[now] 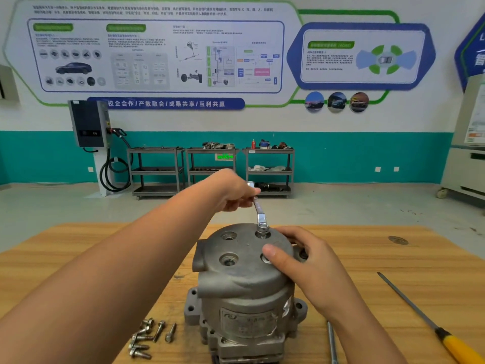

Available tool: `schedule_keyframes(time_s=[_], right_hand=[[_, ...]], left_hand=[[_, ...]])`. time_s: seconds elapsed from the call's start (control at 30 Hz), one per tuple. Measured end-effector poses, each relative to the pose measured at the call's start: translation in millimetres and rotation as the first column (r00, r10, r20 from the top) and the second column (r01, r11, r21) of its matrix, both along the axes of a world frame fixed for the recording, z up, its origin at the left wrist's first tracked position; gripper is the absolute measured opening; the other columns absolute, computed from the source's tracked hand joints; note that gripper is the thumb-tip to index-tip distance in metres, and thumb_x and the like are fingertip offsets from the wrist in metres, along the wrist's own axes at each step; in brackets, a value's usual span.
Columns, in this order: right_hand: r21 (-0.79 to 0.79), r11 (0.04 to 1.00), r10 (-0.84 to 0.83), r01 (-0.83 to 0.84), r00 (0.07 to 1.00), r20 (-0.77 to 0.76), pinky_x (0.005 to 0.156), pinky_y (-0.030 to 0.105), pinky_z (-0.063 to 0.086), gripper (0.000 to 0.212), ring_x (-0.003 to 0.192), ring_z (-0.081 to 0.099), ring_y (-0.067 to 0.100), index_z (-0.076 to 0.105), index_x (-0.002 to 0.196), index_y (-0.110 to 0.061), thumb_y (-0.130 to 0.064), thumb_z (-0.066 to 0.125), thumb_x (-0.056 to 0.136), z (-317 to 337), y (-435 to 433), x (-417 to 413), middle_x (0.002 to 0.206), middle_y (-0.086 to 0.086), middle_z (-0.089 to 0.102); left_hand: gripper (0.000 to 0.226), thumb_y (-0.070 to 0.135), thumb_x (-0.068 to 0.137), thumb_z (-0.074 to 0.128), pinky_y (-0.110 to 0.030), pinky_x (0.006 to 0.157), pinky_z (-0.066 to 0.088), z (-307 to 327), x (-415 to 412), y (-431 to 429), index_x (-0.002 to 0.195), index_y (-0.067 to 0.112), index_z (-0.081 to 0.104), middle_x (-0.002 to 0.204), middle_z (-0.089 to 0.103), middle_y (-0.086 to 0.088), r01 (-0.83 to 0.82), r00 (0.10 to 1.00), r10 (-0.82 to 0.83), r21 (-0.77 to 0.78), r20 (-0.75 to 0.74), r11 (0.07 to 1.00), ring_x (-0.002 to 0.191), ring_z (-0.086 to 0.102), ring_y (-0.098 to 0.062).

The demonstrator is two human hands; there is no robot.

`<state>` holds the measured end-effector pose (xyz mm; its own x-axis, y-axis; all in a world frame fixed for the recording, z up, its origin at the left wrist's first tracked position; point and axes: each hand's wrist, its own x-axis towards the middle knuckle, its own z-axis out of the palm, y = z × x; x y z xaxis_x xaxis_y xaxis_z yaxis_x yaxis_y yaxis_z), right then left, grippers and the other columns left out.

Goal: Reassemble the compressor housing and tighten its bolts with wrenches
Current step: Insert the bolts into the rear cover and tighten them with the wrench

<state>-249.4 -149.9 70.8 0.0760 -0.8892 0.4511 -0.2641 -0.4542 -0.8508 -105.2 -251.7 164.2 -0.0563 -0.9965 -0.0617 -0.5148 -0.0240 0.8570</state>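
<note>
Hidden: the near-right hole in the top of the compressor housing (244, 285) is being covered by the right thumb, so its content cannot be told; the housing base, a thin metal rod (331, 342) and the yellow screwdriver (456, 348) are being cut off by the frame's near edge.
Bolt holes: a bolt (263, 228) is being held in the far-right hole, under the wrench's ring end.
Left hand (231, 190): is being wrapped tightly round the far end of the wrench (258, 206).
Right hand (301, 261): is being laid on the housing, thumb flat on top, fingers curled over the right rim.
Housing: is being stood upright on the desk (78, 258), near the middle.
Loose bolts (147, 337): are being shown clustered on the desk, near-left of the housing.
Far: three carts (157, 169) are being seen against the wall, their loads too blurred to name.
</note>
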Motion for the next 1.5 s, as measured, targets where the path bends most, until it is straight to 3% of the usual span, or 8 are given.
schedule_keyframes(time_s=[0.33, 0.47, 0.6, 0.77, 0.9, 1.03, 1.3, 1.5], right_hand=[[0.020, 0.995, 0.101, -0.100, 0.989, -0.106, 0.078, 0.016, 0.047, 0.081, 0.097, 0.062, -0.006, 0.061, 0.108, -0.040, -0.069, 0.079, 0.034, -10.2, 5.6, -11.1, 0.105, -0.024, 0.067], [0.036, 0.999, 0.035, -0.033, 0.998, -0.054, 0.068, 0.006, 0.043, 0.068, 0.088, 0.062, -0.009, 0.064, 0.098, -0.038, -0.056, 0.077, 0.034, -16.7, 2.8, -17.5, 0.093, -0.026, 0.069], [0.069, 0.996, -0.059, 0.057, 0.998, 0.029, 0.060, 0.012, 0.044, 0.047, 0.076, 0.063, -0.007, 0.064, 0.092, -0.028, -0.039, 0.086, 0.052, -34.6, -6.9, -27.6, 0.080, -0.021, 0.070], [0.093, 0.994, -0.073, 0.055, 0.978, 0.197, 0.046, 0.005, 0.039, 0.027, 0.055, 0.060, -0.004, 0.060, 0.074, -0.014, 0.011, 0.071, 0.075, -68.5, -15.2, -28.3, 0.057, -0.011, 0.067], [0.082, 0.995, 0.040, -0.056, 0.983, 0.178, 0.063, 0.007, 0.047, 0.060, 0.086, 0.064, -0.010, 0.055, 0.110, -0.019, -0.034, 0.074, 0.054, -91.8, -22.7, -23.0, 0.098, -0.006, 0.070], [0.192, 0.954, 0.217, -0.231, 0.972, 0.095, 0.071, 0.009, 0.049, 0.050, 0.092, 0.063, -0.008, 0.059, 0.106, -0.034, -0.032, 0.070, 0.057, -103.4, -23.0, -19.3, 0.108, -0.012, 0.069], [0.182, 0.908, 0.327, -0.379, 0.909, 0.258, 0.081, 0.020, 0.050, 0.106, 0.110, 0.062, 0.007, 0.047, 0.125, -0.019, -0.058, 0.090, 0.037, -101.4, -10.1, -19.1, 0.117, -0.015, 0.066], [0.230, 0.885, 0.325, -0.404, 0.892, 0.313, 0.084, 0.022, 0.051, 0.108, 0.113, 0.061, 0.008, 0.047, 0.125, -0.023, -0.058, 0.091, 0.033, -101.8, -10.4, -21.5, 0.119, -0.017, 0.065]], left_hand=[[0.029, 0.029, 0.098, 0.051, -0.019, 0.064, 0.038, 22.6, -68.8, 19.6, 0.120, 0.015, 0.065, 0.107, 0.067, -0.001, 0.544, 0.675, -0.379, -0.081, 0.633, 0.835, 0.080, 0.052, -0.011], [0.025, 0.022, 0.095, 0.057, -0.014, 0.057, 0.031, 21.7, -94.9, 58.8, 0.118, 0.023, 0.066, 0.077, 0.062, 0.015, 0.772, 0.430, -0.344, -0.142, 0.835, 0.619, 0.064, 0.047, 0.006], [0.033, 0.013, 0.094, 0.055, -0.016, 0.059, 0.036, 6.0, -91.0, 93.8, 0.126, 0.021, 0.061, 0.091, 0.063, 0.008, 0.817, 0.436, -0.165, -0.313, 0.885, 0.484, 0.081, 0.052, -0.010], [0.030, 0.014, 0.094, 0.056, -0.036, 0.081, 0.045, -27.9, -44.8, 126.3, 0.123, 0.021, 0.060, 0.105, 0.065, 0.000, 0.771, 0.580, -0.047, -0.529, 0.813, 0.355, 0.098, 0.055, -0.021], [0.023, 0.021, 0.090, 0.055, -0.033, 0.079, 0.047, -47.5, -16.7, 143.6, 0.099, 0.011, 0.072, 0.093, 0.072, -0.002, 0.663, 0.742, -0.078, -0.711, 0.666, 0.232, 0.088, 0.065, -0.021], [0.021, 0.023, 0.084, 0.058, -0.012, 0.093, 0.044, -62.3, -6.2, 150.9, 0.085, 0.010, 0.074, 0.092, 0.074, 0.001, 0.540, 0.841, -0.136, -0.826, 0.523, 0.162, 0.096, 0.063, -0.008], [0.011, 0.030, 0.083, 0.059, -0.012, 0.079, 0.051, -88.4, 32.1, 151.6, 0.078, 0.031, 0.069, 0.095, 0.074, 0.013, 0.092, 0.958, -0.282, -0.888, -0.044, 0.450, 0.101, 0.065, 0.000], [0.014, 0.041, 0.077, 0.059, -0.011, 0.063, 0.051, -85.7, 51.8, 134.1, 0.085, 0.029, 0.062, 0.085, 0.071, 0.017, -0.271, 0.933, -0.006, -0.712, -0.361, 0.648, 0.079, 0.067, 0.001]])
